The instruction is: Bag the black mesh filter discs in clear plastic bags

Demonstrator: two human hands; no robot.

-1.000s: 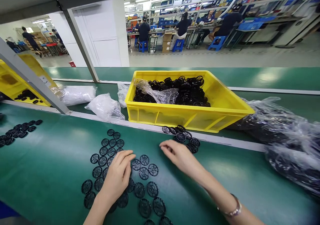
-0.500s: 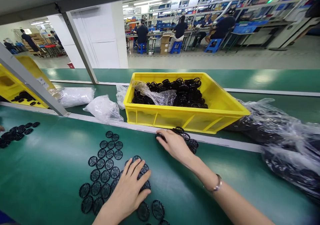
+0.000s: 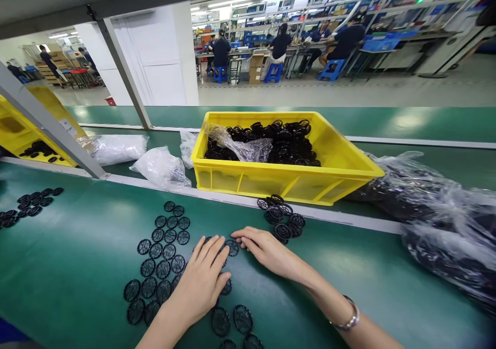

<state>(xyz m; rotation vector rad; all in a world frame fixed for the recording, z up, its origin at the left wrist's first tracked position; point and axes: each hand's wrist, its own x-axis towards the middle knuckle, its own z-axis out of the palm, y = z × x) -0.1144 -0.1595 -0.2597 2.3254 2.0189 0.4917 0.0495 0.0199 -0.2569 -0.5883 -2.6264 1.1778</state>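
Note:
Several flat black round grille discs [image 3: 163, 251] lie in rows on the green belt [image 3: 77, 256]. My left hand [image 3: 203, 282] rests flat on some of them, fingers stretched out and apart. My right hand [image 3: 267, 251] lies palm down just right of it, its fingertips touching a disc [image 3: 232, 246] on the belt. A small loose heap of discs [image 3: 282, 217] sits behind my right hand, near the belt's rail. A yellow crate [image 3: 287, 181] behind the rail holds many more black discs [image 3: 287, 142] and a crumpled clear bag [image 3: 242, 145].
White plastic bags [image 3: 160, 165] lie left of the crate. Large clear bags of dark parts [image 3: 437, 209] fill the right side. Another disc group [image 3: 31, 204] and a second yellow bin [image 3: 23, 132] are at far left. A slanted metal strut [image 3: 50, 126] crosses there. People sit at benches far behind.
My right hand drew back from the heap by the rail toward my left hand, bringing a disc onto the belt. My left hand stayed flat on the discs, shifting slightly.

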